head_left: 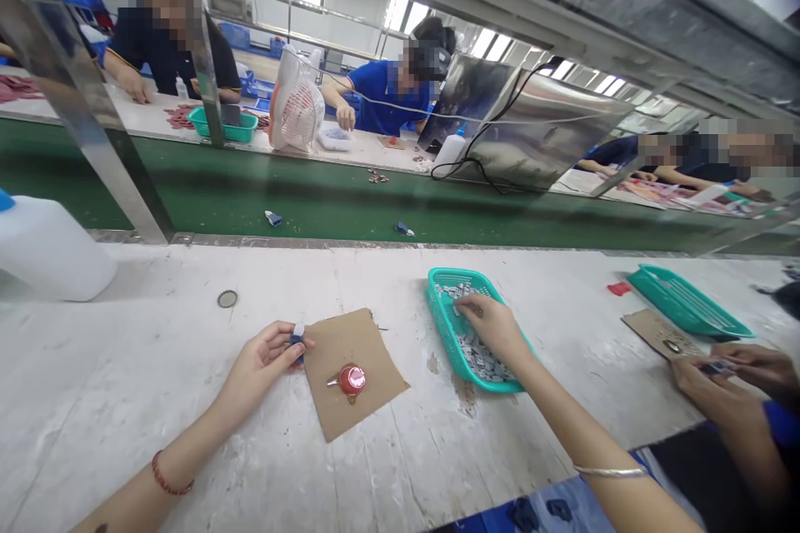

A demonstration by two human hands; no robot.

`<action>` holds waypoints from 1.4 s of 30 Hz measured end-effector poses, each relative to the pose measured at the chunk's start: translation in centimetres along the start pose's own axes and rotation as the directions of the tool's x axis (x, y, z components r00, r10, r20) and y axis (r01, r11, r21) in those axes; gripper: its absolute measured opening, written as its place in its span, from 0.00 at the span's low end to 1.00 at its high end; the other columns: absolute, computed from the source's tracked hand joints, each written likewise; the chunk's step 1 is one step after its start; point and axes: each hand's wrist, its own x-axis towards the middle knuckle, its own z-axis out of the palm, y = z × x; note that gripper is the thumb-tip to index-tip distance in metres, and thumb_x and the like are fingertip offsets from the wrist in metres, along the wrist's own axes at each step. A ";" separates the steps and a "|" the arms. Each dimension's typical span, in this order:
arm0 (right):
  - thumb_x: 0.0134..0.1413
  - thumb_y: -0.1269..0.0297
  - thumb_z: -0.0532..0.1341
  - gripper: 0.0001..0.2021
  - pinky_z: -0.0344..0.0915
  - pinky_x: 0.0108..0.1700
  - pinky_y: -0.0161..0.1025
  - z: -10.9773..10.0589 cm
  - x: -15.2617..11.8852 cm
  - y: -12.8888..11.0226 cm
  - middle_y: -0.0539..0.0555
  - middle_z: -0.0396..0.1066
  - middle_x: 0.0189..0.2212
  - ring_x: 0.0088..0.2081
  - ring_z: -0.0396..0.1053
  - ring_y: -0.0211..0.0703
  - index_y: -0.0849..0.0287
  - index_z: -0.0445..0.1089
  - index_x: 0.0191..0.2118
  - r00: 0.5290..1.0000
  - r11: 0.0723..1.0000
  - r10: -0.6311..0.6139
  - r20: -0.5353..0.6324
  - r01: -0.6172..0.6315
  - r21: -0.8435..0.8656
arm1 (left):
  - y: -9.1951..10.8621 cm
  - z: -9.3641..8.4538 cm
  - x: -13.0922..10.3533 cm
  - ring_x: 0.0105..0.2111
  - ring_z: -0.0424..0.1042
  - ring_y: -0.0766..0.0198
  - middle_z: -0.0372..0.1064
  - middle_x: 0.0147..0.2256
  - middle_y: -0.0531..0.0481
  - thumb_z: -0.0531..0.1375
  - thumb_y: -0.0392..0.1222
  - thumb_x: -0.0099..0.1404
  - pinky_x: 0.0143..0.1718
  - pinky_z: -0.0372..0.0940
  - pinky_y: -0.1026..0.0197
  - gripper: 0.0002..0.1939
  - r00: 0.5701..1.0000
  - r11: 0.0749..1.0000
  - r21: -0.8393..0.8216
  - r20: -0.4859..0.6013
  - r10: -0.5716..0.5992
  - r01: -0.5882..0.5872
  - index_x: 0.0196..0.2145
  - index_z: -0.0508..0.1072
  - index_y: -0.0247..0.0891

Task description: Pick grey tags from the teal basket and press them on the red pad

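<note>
Head view: we see a white, worn worktable [156,366] in front of a green conveyor-like strip [331,200]. Our left hand [267,356] holds a small dark-blue part with a whitish tip [297,339], pinched between thumb and fingers, tip upward, at the left edge of a flat brown cardboard sheet [328,346]. On this sheet we locate a round, glossy red object [352,381] with a short pale tip directed left.

Our right hand [497,333] reaches over the right side of a turquoise perforated plastic basket [441,341]. Its fingers are drawn together at small grey-white pieces [480,360] spread inside the basket; we cannot tell whether a piece is gripped. The basket stands to the right of the cardboard, apart from it.

We note a crimped metal bottle cap [227,298] beyond the left hand and a white plastic jug [53,250] at the far left. Two blue-and-white parts [273,218] lie apart on the green strip. At right, a co-worker's hands [706,379] work beside a second turquoise basket [687,300]. Across the strip, a person in blue [391,104] is seated.
</note>
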 end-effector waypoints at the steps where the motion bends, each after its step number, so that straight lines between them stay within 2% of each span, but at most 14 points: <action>1: 0.55 0.67 0.56 0.11 0.69 0.45 0.43 0.0 -0.1 0.1 0.56 0.78 0.38 0.40 0.75 0.49 0.59 0.76 0.37 1.000 1.000 0.011 -0.004 -0.011 0.002 | 0.0 0.0 0.0 0.43 0.72 0.57 0.75 0.41 0.44 0.64 0.52 0.59 0.40 0.70 0.58 0.18 1.000 1.000 -0.007 -0.002 0.009 -0.009 0.39 0.65 0.39; 5: 0.55 0.64 0.59 0.11 0.71 0.42 0.42 0.0 -0.3 0.0 0.57 0.78 0.34 0.37 0.76 0.49 0.60 0.76 0.39 0.999 0.999 0.048 0.015 -0.048 -0.002 | 0.1 0.0 0.1 0.39 0.73 0.59 0.73 0.42 0.46 0.64 0.52 0.59 0.43 0.70 0.55 0.17 0.999 0.999 -0.028 -0.011 0.037 -0.037 0.38 0.67 0.39; 10: 0.52 0.70 0.60 0.08 0.71 0.42 0.44 0.0 -0.2 -0.7 0.58 0.79 0.33 0.36 0.76 0.52 0.61 0.77 0.34 0.998 0.999 0.050 0.038 -0.050 -0.016 | 0.4 0.1 0.0 0.37 0.74 0.61 0.71 0.38 0.51 0.66 0.50 0.57 0.45 0.68 0.56 0.16 0.997 0.997 -0.044 -0.052 0.064 -0.066 0.36 0.67 0.39; 13: 0.53 0.68 0.59 0.09 0.71 0.41 0.44 -0.5 -0.6 -2.1 0.57 0.78 0.32 0.36 0.76 0.52 0.61 0.77 0.38 0.999 0.999 0.044 0.008 -0.044 0.008 | 0.1 -0.1 0.0 0.38 0.73 0.60 0.72 0.37 0.50 0.66 0.48 0.56 0.46 0.67 0.57 0.15 0.995 0.995 -0.056 -0.055 0.081 -0.084 0.35 0.68 0.39; 16: 0.57 0.63 0.58 0.12 0.71 0.45 0.43 -1.4 -2.0 -5.1 0.57 0.77 0.38 0.39 0.75 0.49 0.58 0.74 0.44 0.998 0.998 0.016 -0.065 -0.012 0.062 | -0.2 -0.1 0.0 0.41 0.72 0.58 0.74 0.39 0.47 0.66 0.46 0.58 0.47 0.67 0.56 0.13 0.995 0.994 -0.042 -0.017 0.103 -0.103 0.37 0.69 0.38; 18: 0.58 0.61 0.59 0.10 0.71 0.45 0.42 -1.8 -3.4 -8.2 0.56 0.76 0.41 0.41 0.75 0.49 0.56 0.75 0.42 0.995 0.985 -0.064 -0.070 0.074 0.156 | -0.3 -0.1 -0.2 0.43 0.72 0.57 0.74 0.41 0.45 0.65 0.45 0.59 0.48 0.67 0.56 0.12 0.994 0.994 -0.013 0.003 0.107 -0.107 0.38 0.71 0.38; 20: 0.58 0.60 0.59 0.09 0.72 0.41 0.41 -2.0 -5.0 -11.5 0.56 0.76 0.40 0.39 0.75 0.48 0.55 0.75 0.39 0.980 0.943 -0.199 0.009 0.189 0.274 | -0.2 0.0 -0.4 0.43 0.73 0.57 0.74 0.42 0.45 0.64 0.44 0.60 0.47 0.67 0.56 0.10 0.994 0.995 -0.007 0.014 0.104 -0.104 0.37 0.71 0.38; 22: 0.59 0.62 0.59 0.07 0.71 0.38 0.40 -1.7 -6.3 -14.5 0.55 0.76 0.38 0.38 0.74 0.47 0.55 0.75 0.38 0.940 0.891 -0.326 0.105 0.268 0.365 | -0.1 0.0 -0.5 0.43 0.74 0.58 0.74 0.42 0.46 0.64 0.43 0.61 0.46 0.68 0.57 0.08 0.994 0.994 -0.027 0.029 0.104 -0.104 0.36 0.70 0.38; 25: 0.60 0.67 0.58 0.07 0.70 0.37 0.39 -0.8 -7.6 -17.3 0.54 0.75 0.36 0.37 0.73 0.44 0.55 0.75 0.38 0.865 0.842 -0.454 0.215 0.336 0.422 | -0.2 0.1 -0.6 0.42 0.74 0.59 0.74 0.40 0.47 0.63 0.41 0.62 0.46 0.68 0.58 0.07 0.991 0.992 -0.039 0.051 0.120 -0.118 0.37 0.69 0.38; 29: 0.61 0.71 0.57 0.09 0.69 0.39 0.39 0.0 -8.0 -18.2 0.54 0.74 0.36 0.37 0.73 0.43 0.55 0.75 0.39 0.796 0.825 -0.532 0.290 0.410 0.388 | -0.3 0.1 -0.8 0.42 0.75 0.56 0.75 0.41 0.45 0.62 0.42 0.62 0.44 0.69 0.57 0.08 0.991 0.991 0.044 0.062 0.120 -0.123 0.39 0.70 0.38; 35: 0.63 0.71 0.55 0.11 0.69 0.38 0.40 0.7 -8.0 -18.3 0.55 0.72 0.36 0.35 0.73 0.44 0.55 0.75 0.38 0.754 0.817 -0.571 0.325 0.485 0.311 | -0.4 0.2 -0.9 0.42 0.75 0.55 0.74 0.43 0.45 0.61 0.42 0.62 0.45 0.69 0.56 0.08 0.989 0.984 0.119 0.078 0.122 -0.131 0.39 0.72 0.39; 39: 0.63 0.70 0.55 0.11 0.69 0.38 0.40 0.6 -8.0 -18.5 0.56 0.73 0.36 0.36 0.73 0.45 0.56 0.76 0.38 0.763 0.826 -0.554 0.333 0.453 0.335 | -0.5 0.2 -0.8 0.44 0.74 0.54 0.74 0.44 0.44 0.62 0.43 0.62 0.45 0.69 0.56 0.09 0.985 0.985 0.075 0.090 0.146 -0.153 0.39 0.74 0.38; 42: 0.60 0.70 0.58 0.09 0.69 0.40 0.40 0.1 -7.6 -19.1 0.54 0.75 0.36 0.37 0.73 0.44 0.54 0.77 0.36 0.803 0.845 -0.482 0.351 0.319 0.430 | -0.5 0.2 -0.8 0.45 0.73 0.54 0.73 0.43 0.44 0.62 0.42 0.62 0.45 0.70 0.56 0.08 0.980 0.982 0.059 0.101 0.172 -0.179 0.39 0.75 0.38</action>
